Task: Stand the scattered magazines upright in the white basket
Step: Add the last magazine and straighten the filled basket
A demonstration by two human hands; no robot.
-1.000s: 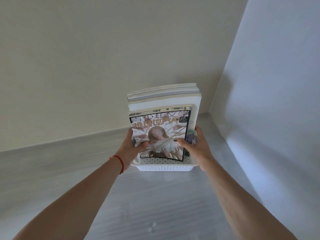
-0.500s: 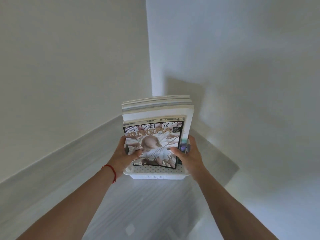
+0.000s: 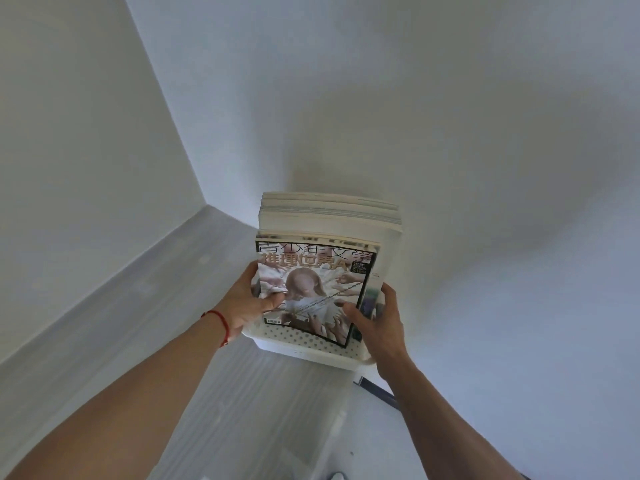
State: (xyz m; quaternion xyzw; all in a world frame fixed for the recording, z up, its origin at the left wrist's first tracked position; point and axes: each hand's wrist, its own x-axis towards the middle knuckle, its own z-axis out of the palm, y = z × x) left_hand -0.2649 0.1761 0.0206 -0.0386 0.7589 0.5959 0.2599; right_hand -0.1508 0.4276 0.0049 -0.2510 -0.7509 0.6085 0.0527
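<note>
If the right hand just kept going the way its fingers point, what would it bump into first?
The right hand already grips the magazines in the basket. Past them, probably the wall, though depth is unclear.

The front magazine [image 3: 313,289] hides the covers behind it and most of the white basket [image 3: 304,344]; its cover print is blurred; both elbows are cut off below
</note>
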